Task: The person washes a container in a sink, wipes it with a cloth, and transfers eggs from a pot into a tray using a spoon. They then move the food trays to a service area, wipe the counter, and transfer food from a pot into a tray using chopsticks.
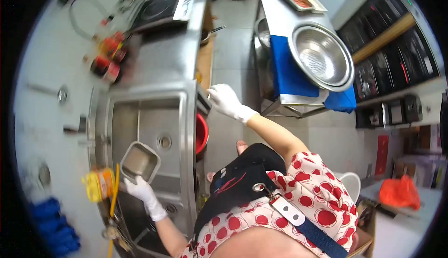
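My left hand (143,194), in a white glove, grips the near edge of a square metal pan (140,162). The pan is held over the divider side of the stainless steel sink (154,113), and its inside faces up. My right hand (227,102), also gloved in white, is raised just beyond the sink's front edge, above the floor. Its fingers are curled together, and whatever may be between them is hidden. A yellow jug (99,185) stands beside the left hand, along with a yellow hose (114,192).
An induction cooker (158,8) and sauce bottles (106,66) occupy the counter beyond the sink. Across the aisle, large steel bowls (322,56) rest on a blue cloth (291,71) over a metal table. A red bucket (201,133) sits below the sink's front edge.
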Demonstrator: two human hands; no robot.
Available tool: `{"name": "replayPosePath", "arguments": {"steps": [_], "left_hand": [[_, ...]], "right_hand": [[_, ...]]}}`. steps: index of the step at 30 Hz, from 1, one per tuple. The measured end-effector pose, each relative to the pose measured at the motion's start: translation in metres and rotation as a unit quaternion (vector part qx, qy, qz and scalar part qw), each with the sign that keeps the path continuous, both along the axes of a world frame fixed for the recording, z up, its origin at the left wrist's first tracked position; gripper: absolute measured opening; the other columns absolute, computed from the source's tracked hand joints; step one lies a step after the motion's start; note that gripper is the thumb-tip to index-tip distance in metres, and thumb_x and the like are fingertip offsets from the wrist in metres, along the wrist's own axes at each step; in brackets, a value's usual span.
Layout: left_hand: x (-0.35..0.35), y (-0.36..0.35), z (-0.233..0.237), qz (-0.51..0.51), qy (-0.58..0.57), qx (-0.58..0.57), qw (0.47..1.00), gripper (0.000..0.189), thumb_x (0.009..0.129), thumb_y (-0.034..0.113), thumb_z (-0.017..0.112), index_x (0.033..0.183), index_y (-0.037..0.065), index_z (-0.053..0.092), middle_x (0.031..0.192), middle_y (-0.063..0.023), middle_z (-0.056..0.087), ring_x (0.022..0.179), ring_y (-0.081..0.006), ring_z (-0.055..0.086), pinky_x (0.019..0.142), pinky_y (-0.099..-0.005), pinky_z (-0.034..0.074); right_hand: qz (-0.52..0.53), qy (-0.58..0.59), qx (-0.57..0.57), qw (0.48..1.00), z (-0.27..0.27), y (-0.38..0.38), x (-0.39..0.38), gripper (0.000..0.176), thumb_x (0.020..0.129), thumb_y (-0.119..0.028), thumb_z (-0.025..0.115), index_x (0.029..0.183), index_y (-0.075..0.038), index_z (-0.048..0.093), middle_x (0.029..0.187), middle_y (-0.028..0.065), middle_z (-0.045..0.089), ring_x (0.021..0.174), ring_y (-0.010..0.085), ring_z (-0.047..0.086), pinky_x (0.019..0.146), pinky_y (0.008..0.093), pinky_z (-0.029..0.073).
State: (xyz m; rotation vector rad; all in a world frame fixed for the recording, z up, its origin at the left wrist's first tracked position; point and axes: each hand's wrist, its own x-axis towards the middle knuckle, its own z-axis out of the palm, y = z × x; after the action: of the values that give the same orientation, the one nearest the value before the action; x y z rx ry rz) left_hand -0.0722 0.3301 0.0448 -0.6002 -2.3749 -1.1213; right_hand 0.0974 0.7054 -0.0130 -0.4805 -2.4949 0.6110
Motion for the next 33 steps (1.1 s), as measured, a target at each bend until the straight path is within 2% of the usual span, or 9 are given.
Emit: {"name": "replayPosePath", "arguments": {"steps": [2,6,16,20,24,26,30,32,33], "left_hand": [[0.024,0.059,-0.007,-0.060,-0.341,0.180,0.921,0.032,0.069,-0.007,0.050,0.101,-0.005,0.058,0.092,-0.0124,0.062,0.083,-0.0184,0.060,0.072,-0.0286,0.049],[0.075,0.171,-0.037,-0.156,-0.522,0.230,0.806,0.035,0.067,-0.010,0.050,0.099,-0.001,0.059,0.089,-0.0067,0.061,0.075,-0.0143,0.059,0.067,-0.0253,0.049],[0.087,0.384,-0.033,-0.371,-0.569,0.075,0.730,0.028,0.071,-0.005,0.050,0.097,0.000,0.058,0.080,-0.0045,0.061,0.059,-0.0120,0.058,0.051,-0.0244,0.047],[0.081,0.443,0.002,-0.452,-0.608,0.126,0.640,0.039,0.070,-0.005,0.050,0.109,-0.001,0.056,0.100,-0.0084,0.062,0.086,-0.0193,0.061,0.078,-0.0293,0.051],[0.109,0.484,0.041,-0.510,-0.699,0.068,0.497,0.054,0.071,0.000,0.051,0.124,0.000,0.046,0.111,-0.0103,0.057,0.101,-0.0235,0.058,0.094,-0.0369,0.045],[0.141,0.507,0.048,-0.523,-0.716,0.059,0.459,0.051,0.071,0.005,0.059,0.121,0.000,0.048,0.102,-0.0088,0.059,0.094,-0.0233,0.059,0.085,-0.0354,0.049],[0.232,0.540,0.068,-0.564,-0.736,0.044,0.372,0.053,0.074,0.003,0.059,0.124,-0.004,0.043,0.111,-0.0114,0.057,0.106,-0.0230,0.055,0.096,-0.0351,0.041],[0.279,0.553,0.071,-0.553,-0.761,0.003,0.339,0.045,0.077,0.002,0.056,0.120,-0.001,0.045,0.103,-0.0092,0.059,0.084,-0.0173,0.061,0.073,-0.0281,0.051],[0.292,0.561,0.059,-0.530,-0.816,-0.001,0.229,0.032,0.081,0.001,0.052,0.113,0.002,0.048,0.091,-0.0074,0.059,0.051,-0.0091,0.053,0.040,-0.0197,0.042]], "right_hand": [[-0.145,0.124,0.170,0.967,-0.011,0.054,0.065,0.028,0.067,-0.016,0.068,0.091,-0.006,0.057,0.083,0.0125,0.054,0.081,0.0322,0.052,0.071,0.0431,0.040],[-0.428,-0.258,-0.023,0.866,-0.055,0.115,0.173,0.081,0.079,-0.045,0.063,0.142,-0.007,0.029,0.147,0.0199,0.026,0.137,0.0369,0.019,0.107,0.0605,0.016],[-0.458,-0.264,-0.008,0.849,-0.090,0.135,0.178,0.073,0.083,-0.040,0.056,0.139,0.000,0.031,0.144,0.0237,0.027,0.136,0.0372,0.020,0.112,0.0498,0.014],[-0.437,-0.106,-0.094,0.888,-0.065,0.124,0.208,0.058,0.083,-0.034,0.057,0.128,0.000,0.047,0.133,0.0216,0.044,0.124,0.0377,0.039,0.106,0.0459,0.028],[-0.674,0.062,-0.149,0.721,-0.059,0.097,0.292,0.022,0.082,-0.017,0.059,0.098,-0.002,0.061,0.096,0.0184,0.062,0.090,0.0363,0.058,0.079,0.0419,0.048],[-0.736,0.032,-0.026,0.675,-0.061,0.106,0.353,0.030,0.083,-0.016,0.057,0.110,-0.002,0.058,0.108,0.0178,0.060,0.105,0.0339,0.055,0.090,0.0420,0.044],[-0.800,-0.057,-0.059,0.594,-0.044,0.149,0.440,0.072,0.079,-0.024,0.066,0.138,-0.002,0.032,0.141,0.0211,0.034,0.121,0.0397,0.042,0.099,0.0438,0.040],[-0.811,-0.084,-0.096,0.571,-0.053,0.169,0.471,0.083,0.077,-0.026,0.070,0.143,-0.004,0.023,0.143,0.0209,0.031,0.122,0.0397,0.041,0.099,0.0440,0.040],[-0.807,-0.072,-0.148,0.567,-0.058,0.177,0.484,0.088,0.077,-0.027,0.071,0.145,-0.006,0.018,0.143,0.0202,0.031,0.123,0.0392,0.041,0.098,0.0436,0.041]]}}
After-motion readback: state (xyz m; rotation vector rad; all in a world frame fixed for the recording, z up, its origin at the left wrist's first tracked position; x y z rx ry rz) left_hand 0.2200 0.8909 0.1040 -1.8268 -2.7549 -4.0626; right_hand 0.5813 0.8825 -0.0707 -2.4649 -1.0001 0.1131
